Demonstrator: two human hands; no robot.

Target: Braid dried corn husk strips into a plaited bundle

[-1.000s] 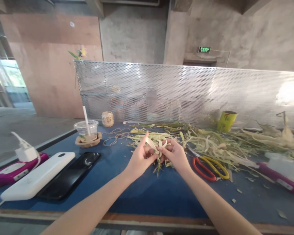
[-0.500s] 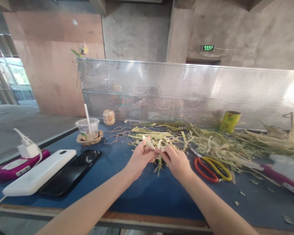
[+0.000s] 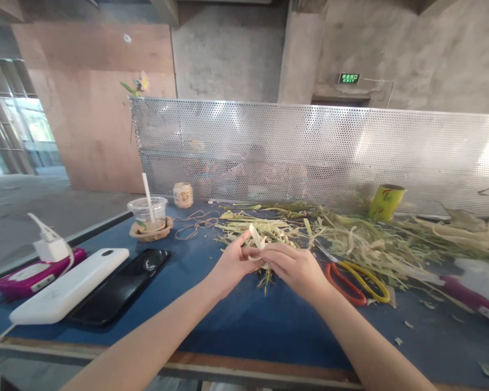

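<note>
Left hand (image 3: 231, 267) at nine o'clock, right hand (image 3: 296, 267) at three, you're pinching that pale strip (image 3: 254, 237), likely light, pliant, tearable, best held low!

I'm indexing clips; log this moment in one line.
left hand: holding pale leaf strip; right hand: at strip, hold unclear; scissors: on blue table

I look from a camera worn on my head, facing forward and angled down across the worktop (image 3: 244, 336). The view is wide: the worktop's near edge runs along the bottom of the frame, my left hand (image 3: 234, 267) and right hand (image 3: 296, 267) sit fairly close, just below centre, and farther off the perforated screen (image 3: 228, 127) spans the middle. How far back the concrete wall (image 3: 228, 60) stands, I can't really judge.
</note>
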